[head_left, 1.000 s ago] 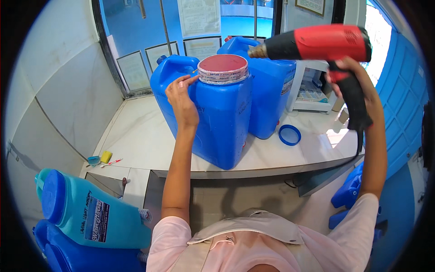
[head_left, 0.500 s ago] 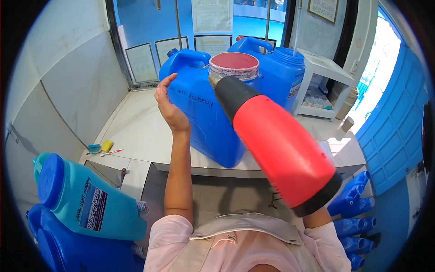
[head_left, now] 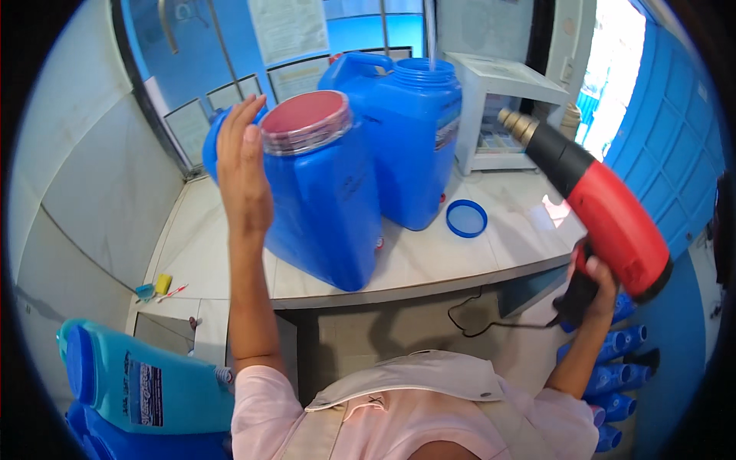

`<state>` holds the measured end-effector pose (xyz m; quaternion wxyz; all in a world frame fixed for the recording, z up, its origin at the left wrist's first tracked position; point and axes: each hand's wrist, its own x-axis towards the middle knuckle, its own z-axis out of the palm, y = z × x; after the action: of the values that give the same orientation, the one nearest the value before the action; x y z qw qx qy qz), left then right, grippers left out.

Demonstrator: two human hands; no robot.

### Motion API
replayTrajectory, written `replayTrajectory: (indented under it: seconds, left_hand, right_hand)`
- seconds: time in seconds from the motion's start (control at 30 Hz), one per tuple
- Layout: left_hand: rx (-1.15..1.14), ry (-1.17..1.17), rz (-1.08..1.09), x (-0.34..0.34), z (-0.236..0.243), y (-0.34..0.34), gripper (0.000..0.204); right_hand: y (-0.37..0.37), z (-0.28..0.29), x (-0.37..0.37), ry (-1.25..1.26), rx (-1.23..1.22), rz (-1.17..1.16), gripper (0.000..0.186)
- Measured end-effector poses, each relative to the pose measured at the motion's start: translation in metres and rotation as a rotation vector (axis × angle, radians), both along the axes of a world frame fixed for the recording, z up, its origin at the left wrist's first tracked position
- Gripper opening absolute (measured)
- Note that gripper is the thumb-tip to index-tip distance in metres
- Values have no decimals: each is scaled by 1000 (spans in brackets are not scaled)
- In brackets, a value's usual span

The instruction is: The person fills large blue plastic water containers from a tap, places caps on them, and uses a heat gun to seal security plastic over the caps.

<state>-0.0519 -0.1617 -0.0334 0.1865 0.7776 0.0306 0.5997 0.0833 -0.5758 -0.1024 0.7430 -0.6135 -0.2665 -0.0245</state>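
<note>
My right hand [head_left: 599, 290] grips the black handle of a red and black heat gun [head_left: 613, 211]. The gun's metal nozzle points up and left, well apart from the jugs. A blue water jug [head_left: 322, 207] stands on the counter before me. Its wide red cap [head_left: 307, 121] has shiny clear film around the rim. Beside that cap, my left hand [head_left: 245, 172] is raised with fingers stretched, over the handle side of the jug; I cannot tell whether it touches. Behind and to the right stands a second blue jug [head_left: 414, 146] with an uncapped mouth, under a thin vertical stream or tube.
A blue round lid [head_left: 466, 219] lies on the tiled counter [head_left: 429, 264]. A white shelf unit [head_left: 502, 115] stands behind it. The gun's black cord [head_left: 498, 324] hangs below the counter edge. Teal and blue jugs [head_left: 161, 376] crowd the lower left; several blue containers [head_left: 609, 379] fill the lower right.
The heat gun has swung right, away from the red cap. The front jug has turned, its cap now nearer my left hand. My view has shifted, showing the lid and cord.
</note>
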Motion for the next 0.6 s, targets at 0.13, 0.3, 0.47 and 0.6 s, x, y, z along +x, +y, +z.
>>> replayTrajectory:
  seconds: [0.13,0.3,0.47,0.6]
  left_hand:
    - [86,406,103,39,32,-23,45]
    - [296,1095,187,68,55,-17,47]
    - [36,1179,340,95,60,-8,50]
    - [-62,1245,479,117,60,-33,47]
  right_hand:
    - [-36,20,123,-130,-279,-191,29]
    - [15,90,291,-640,-613,-398,39]
    - [93,137,451,-1126,-1115,-365,30]
    - [137,127,531,-1013,-1236,-409,31]
